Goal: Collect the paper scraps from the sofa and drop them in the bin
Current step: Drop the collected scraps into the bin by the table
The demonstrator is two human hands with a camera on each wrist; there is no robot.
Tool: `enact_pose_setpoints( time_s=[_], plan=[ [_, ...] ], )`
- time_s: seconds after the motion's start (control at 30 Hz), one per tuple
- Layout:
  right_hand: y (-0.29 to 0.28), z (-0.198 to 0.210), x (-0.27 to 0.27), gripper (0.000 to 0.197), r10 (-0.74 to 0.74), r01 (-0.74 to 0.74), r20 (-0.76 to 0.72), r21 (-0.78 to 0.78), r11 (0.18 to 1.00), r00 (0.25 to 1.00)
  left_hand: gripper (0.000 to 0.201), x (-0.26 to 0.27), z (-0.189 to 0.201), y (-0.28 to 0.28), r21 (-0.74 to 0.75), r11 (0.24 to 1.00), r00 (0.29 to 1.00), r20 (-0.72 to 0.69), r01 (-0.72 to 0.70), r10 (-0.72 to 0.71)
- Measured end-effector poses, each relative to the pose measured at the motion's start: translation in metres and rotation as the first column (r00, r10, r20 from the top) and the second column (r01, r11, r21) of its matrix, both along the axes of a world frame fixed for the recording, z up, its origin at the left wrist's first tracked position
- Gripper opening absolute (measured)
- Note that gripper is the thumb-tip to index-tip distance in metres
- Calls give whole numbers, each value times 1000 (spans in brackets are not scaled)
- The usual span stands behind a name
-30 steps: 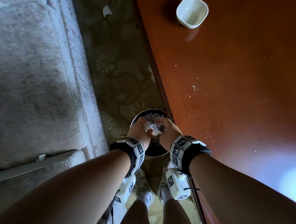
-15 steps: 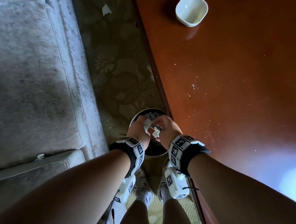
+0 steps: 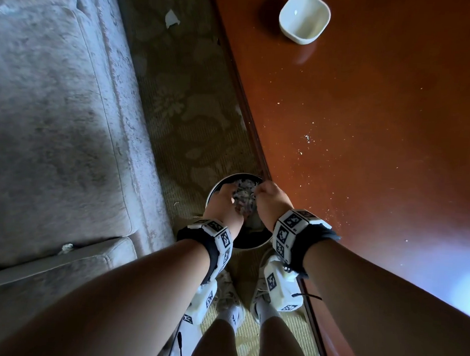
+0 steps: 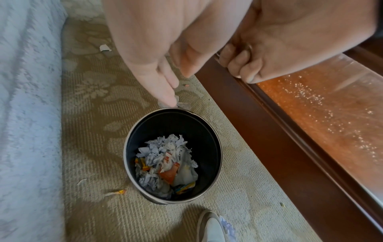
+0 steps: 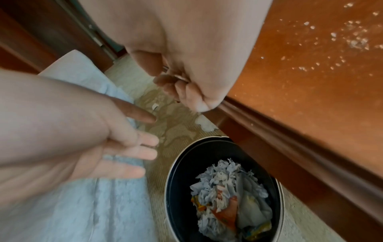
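Left hand [image 5: 87, 144] hangs over the bin [image 4: 215, 147], fingers [image 5: 143, 154] straight and spread, palm empty. Right hand [image 4: 275, 47] beside it, fingers curled into a loose fist; nothing visible inside it. Hands close together, not touching. Bin sits on patterned carpet [image 3: 183, 99] between sofa [image 3: 54, 114] and wooden table [image 3: 367, 130], holding a pile of paper scraps [image 4: 165, 162]. Two scraps lie in the sofa cushion seam [image 3: 67, 247]. More scraps on the carpet [image 3: 172, 19]. White bowl [image 3: 304, 16] on table.

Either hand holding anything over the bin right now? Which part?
No. Left hand is open, fingers straight and empty. Right hand is curled; no paper visible in it. Scraps lie in the bin.
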State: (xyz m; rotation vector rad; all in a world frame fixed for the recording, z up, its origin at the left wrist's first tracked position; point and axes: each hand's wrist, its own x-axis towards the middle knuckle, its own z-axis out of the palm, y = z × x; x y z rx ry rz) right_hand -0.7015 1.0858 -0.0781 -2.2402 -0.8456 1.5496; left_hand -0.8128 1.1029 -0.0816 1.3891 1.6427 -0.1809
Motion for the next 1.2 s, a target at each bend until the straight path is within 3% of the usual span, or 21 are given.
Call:
enact_pose_setpoints(
  time_s=[0.1, 0.17, 0.37, 0.6, 0.73, 0.9, 1.07, 1.2],
  plan=[
    [4, 4, -1, 27, 212, -211, 30, -16, 977, 977, 43, 1, 6, 2, 10, 1000, 1000, 7, -3, 3],
    [5, 7, 1, 31, 246, -247, 33, 12, 969, 969, 39, 3, 11, 6, 27, 1000, 1000, -2, 11, -11],
    [21, 15, 22, 15, 113, -117, 31, 152, 982, 993, 41, 2, 15, 26, 44, 994, 992, -77, 102, -98],
    [55, 21, 48, 4, 104, -92, -87, 130, 987, 991, 41, 13, 20, 54, 142, 984, 988, -124, 109, -92],
    [92, 27, 68, 5, -119, 133, -132, 103, 986, 984, 42, 18, 14, 77, 132, 985, 991, -91, 113, -102],
    [168, 28, 107, 21, -470, 472, -53, 139, 870, 881, 42, 20, 9, 117, 136, 979, 988, -50, 149, -144],
    [232, 42, 124, 28, -579, 549, 140, 202, 811, 803, 41, 15, 13, 166, 176, 962, 978, -56, 210, -203],
    [259, 37, 131, 23, -660, 643, 148, 147, 751, 737, 42, 14, 15, 206, 185, 945, 963, -63, 270, -263]
  ],
)
